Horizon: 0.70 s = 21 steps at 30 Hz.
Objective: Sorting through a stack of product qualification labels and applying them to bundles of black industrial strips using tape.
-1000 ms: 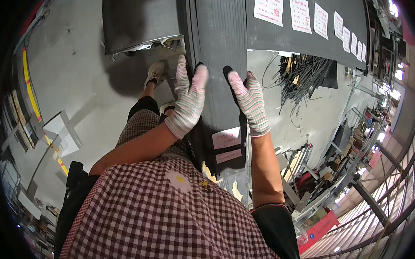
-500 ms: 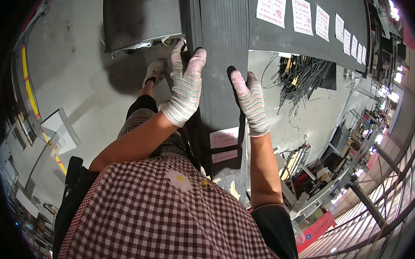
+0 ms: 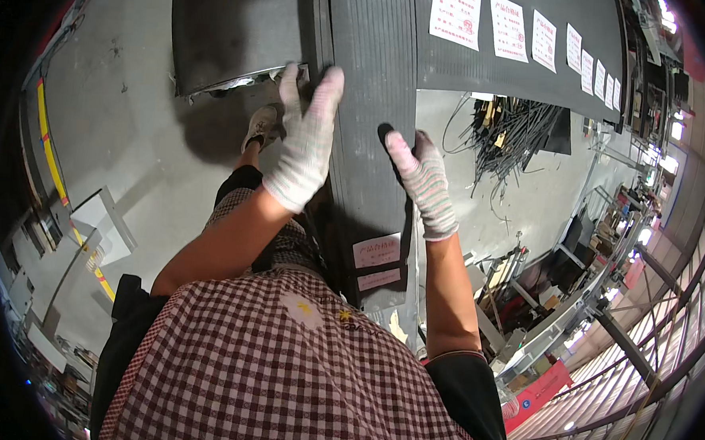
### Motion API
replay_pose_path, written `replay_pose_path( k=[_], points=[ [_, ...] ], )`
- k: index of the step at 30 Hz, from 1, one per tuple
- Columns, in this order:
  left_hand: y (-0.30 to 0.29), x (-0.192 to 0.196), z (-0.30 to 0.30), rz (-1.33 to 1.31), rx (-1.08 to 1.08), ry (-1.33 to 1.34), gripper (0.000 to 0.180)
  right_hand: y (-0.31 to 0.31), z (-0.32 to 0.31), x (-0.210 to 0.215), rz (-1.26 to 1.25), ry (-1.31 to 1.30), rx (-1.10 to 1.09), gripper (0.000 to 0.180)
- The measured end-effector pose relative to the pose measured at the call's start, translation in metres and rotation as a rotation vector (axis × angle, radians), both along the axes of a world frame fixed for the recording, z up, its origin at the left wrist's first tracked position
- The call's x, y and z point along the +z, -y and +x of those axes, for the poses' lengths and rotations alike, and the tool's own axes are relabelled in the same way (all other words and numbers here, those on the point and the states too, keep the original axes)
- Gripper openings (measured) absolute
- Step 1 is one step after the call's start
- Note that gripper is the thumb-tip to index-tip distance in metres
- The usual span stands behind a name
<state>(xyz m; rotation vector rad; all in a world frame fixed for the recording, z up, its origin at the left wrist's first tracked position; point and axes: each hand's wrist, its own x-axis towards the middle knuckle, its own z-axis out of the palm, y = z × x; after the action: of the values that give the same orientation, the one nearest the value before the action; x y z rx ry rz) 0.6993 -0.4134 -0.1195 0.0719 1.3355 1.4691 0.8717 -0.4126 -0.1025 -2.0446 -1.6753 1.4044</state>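
Note:
A long dark grey ribbed panel (image 3: 371, 141) lies lengthwise before me, with paper labels (image 3: 377, 253) on its near end. My left hand (image 3: 304, 150), in a striped knit glove, is at the panel's left edge. Its thumb and a finger are stretched out and apart; the other fingers are hidden. On the right edge, my right hand (image 3: 425, 180), gloved likewise, has its thumb on top and its fingers down over the side, where their tips are hidden.
Another dark ribbed sheet (image 3: 519, 77) with a row of white labels extends at the far right. A dark box-shaped piece (image 3: 235, 34) stands at the far left. Thin black strips (image 3: 504, 132) lie bundled on the floor beyond my right hand. Yellow tape (image 3: 49, 144) marks the floor at left.
My left hand has shifted slightly left and its thumb points farther forward. My right hand has moved slightly nearer to me. The ribbed panel sits slightly farther left in view.

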Motion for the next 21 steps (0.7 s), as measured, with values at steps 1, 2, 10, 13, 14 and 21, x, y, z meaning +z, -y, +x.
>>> replay_pose_path(
  k=[1,2,10,13,14,21],
  points=[
    [-0.004,0.000,0.000,0.016,-0.066,-0.041,0.071,-0.003,-0.001,0.002,0.048,0.044,0.003,0.085],
    [-0.007,0.000,-0.001,0.063,-0.094,-0.083,0.074,-0.004,-0.002,0.003,0.129,0.070,-0.010,0.084],
    [0.018,-0.020,0.002,0.085,-0.110,-0.001,0.065,-0.001,-0.003,0.005,0.012,0.075,0.046,0.090],
    [0.046,-0.020,0.000,-0.026,-0.376,-0.461,0.050,0.002,0.001,0.002,0.089,-0.004,-0.007,0.095],
    [0.056,-0.019,0.004,-0.042,-0.433,-0.608,0.048,0.002,0.002,0.000,0.122,-0.077,-0.013,0.096],
    [0.103,-0.037,0.031,-0.167,-0.553,-0.570,0.056,0.003,0.001,-0.004,0.099,0.045,0.105,0.095]
  ],
)
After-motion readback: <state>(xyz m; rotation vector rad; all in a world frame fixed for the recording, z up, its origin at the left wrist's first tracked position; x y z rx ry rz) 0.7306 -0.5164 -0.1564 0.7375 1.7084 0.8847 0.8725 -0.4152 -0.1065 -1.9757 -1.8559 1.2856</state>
